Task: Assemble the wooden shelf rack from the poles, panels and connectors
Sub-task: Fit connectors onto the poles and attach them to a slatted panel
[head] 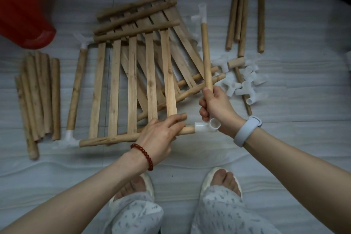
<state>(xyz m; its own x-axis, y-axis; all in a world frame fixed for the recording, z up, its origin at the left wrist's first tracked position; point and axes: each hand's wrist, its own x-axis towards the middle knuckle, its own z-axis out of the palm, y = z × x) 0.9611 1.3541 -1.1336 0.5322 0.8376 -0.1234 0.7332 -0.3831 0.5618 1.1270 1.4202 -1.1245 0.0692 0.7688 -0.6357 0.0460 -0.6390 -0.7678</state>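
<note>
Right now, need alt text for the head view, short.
Seen from above, a person's right hand grips a wooden pole at a white corner connector, while the left hand holds the slatted panel's front rail plugged into it. More panels, loose poles and spare connectors lie on the pale floor.

Red stool [24,5] cut off top-left, pole's [206,53] lower end inside right hand [216,106]

both forearms reach forward from the bottom edge. the left hand [158,135] lies over the front rail [106,139], fingers seemingly curled around it. the right hand [216,107], just right of that rail's end, grips an upright pole [206,53].
</note>
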